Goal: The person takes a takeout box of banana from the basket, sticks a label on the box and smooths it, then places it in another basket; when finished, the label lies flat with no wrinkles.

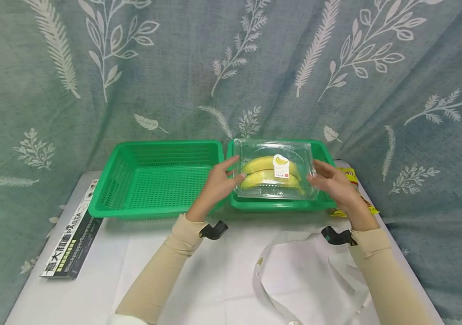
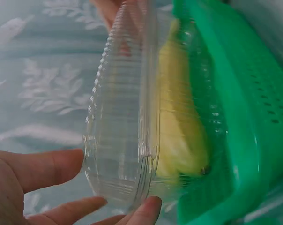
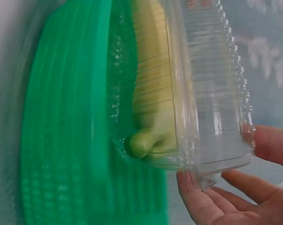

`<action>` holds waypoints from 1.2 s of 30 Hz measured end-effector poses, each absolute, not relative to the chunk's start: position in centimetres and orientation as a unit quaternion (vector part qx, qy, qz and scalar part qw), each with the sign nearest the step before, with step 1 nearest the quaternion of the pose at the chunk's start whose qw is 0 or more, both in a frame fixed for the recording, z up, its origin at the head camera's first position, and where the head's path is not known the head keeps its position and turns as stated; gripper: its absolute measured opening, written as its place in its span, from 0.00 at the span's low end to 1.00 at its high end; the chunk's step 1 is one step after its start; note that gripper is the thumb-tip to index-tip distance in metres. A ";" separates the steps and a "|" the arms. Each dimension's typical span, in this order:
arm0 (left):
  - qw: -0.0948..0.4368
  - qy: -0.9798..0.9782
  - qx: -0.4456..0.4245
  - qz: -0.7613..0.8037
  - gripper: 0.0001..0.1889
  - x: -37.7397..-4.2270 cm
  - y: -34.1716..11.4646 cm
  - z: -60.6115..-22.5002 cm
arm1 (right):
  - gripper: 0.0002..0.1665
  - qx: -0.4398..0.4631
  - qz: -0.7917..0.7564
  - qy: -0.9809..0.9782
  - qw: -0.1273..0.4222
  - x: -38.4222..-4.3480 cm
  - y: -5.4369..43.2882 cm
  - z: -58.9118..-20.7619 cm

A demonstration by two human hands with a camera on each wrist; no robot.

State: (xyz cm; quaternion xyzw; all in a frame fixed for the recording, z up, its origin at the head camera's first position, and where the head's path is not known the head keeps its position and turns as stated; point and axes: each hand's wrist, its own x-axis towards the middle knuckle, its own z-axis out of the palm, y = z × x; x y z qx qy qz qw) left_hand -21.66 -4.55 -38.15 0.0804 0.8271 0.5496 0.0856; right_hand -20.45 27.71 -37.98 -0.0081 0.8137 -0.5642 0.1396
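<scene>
A clear plastic clamshell box (image 1: 271, 195) of yellow bananas (image 1: 265, 177) is held up over the right green basket (image 1: 326, 153). A white label (image 1: 281, 168) with a banana picture is on its lid. My left hand (image 1: 217, 181) grips the box's left end, thumb and fingers on opposite sides of it in the left wrist view. My right hand (image 1: 336, 186) holds the other end, its fingers (image 3: 202, 201) against the rim in the right wrist view. The bananas (image 2: 179, 112) lie inside against the clear wall, and the box covers much of the basket's inside.
Another green basket (image 1: 155, 213) stands to the left, its perforated floor visible. A long pasta box (image 1: 72, 232) lies beside it at the table's left edge. Yellow packets (image 1: 350, 176) are partly hidden behind my right hand. A white strap (image 1: 261, 271) curves across the white table (image 1: 153, 266).
</scene>
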 end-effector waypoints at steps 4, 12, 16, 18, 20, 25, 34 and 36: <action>0.136 0.844 0.055 0.516 0.37 -24.2 -2.7 -39.2 | 0.45 0.034 -0.591 0.793 0.144 -22.4 28.2 -39.9; 0.213 0.868 0.042 0.446 0.41 -26.0 -1.6 -41.4 | 0.40 0.085 -0.586 0.790 0.158 -24.4 27.4 -42.9; 0.229 0.879 0.054 0.414 0.42 -26.0 -1.0 -41.9 | 0.39 0.108 -0.560 0.806 0.159 -24.7 26.9 -43.5; 0.231 0.888 0.066 0.392 0.42 -26.0 -0.6 -42.0 | 0.39 0.113 -0.536 0.823 0.154 -24.9 26.7 -43.7; 0.233 0.897 0.077 0.368 0.42 -26.1 -0.3 -42.0 | 0.40 0.116 -0.514 0.837 0.147 -25.2 26.5 -43.8; 0.237 0.911 0.065 0.332 0.43 -26.4 0.0 -42.0 | 0.44 0.124 -0.465 0.863 0.153 -25.6 25.7 -43.9; 0.233 0.911 0.056 0.335 0.43 -26.5 -0.4 -42.2 | 0.45 0.134 -0.437 0.872 0.176 -25.9 25.1 -43.3; 0.214 0.909 0.061 0.351 0.42 -25.9 -0.8 -41.9 | 0.46 0.124 -0.442 0.870 0.183 -25.8 25.3 -43.1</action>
